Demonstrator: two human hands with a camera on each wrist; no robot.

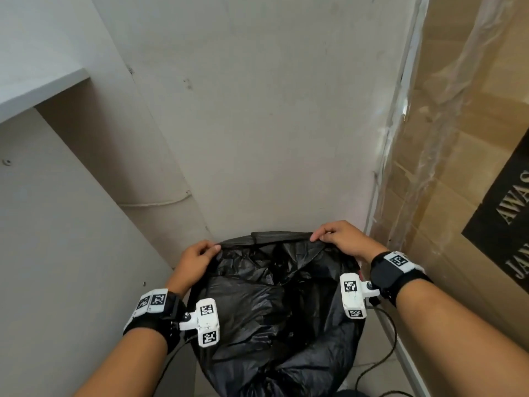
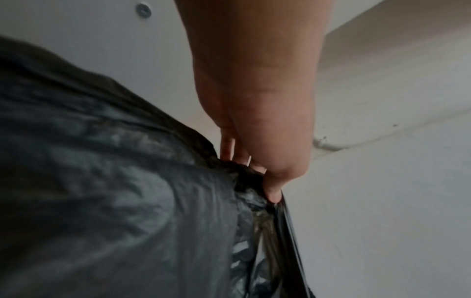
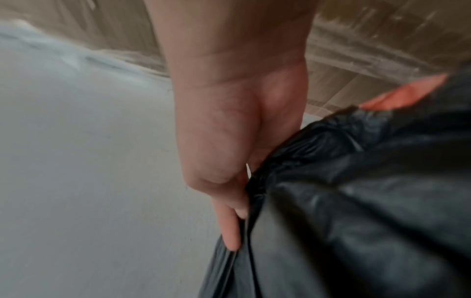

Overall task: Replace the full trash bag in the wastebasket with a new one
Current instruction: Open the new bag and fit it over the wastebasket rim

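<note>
A black trash bag [image 1: 272, 305] lies open and crumpled over the wastebasket between my arms, its mouth stretched wide. My left hand [image 1: 197, 259] pinches the bag's far left edge between thumb and fingers. My right hand [image 1: 340, 239] pinches the far right edge. In the left wrist view the left hand [image 2: 262, 177] clamps bunched black film [image 2: 114, 181]. In the right wrist view the right hand [image 3: 229, 211] grips a fold of the bag [image 3: 356, 201], and a strip of red wastebasket rim [image 3: 402, 94] shows behind it. The wastebasket body is hidden under the bag.
A plain wall [image 1: 257, 124] stands straight ahead. A white cabinet side [image 1: 57, 239] closes in on the left. A tall cardboard box wrapped in clear film [image 1: 458, 138] stands on the right. A black cable [image 1: 380, 362] trails on the floor at lower right.
</note>
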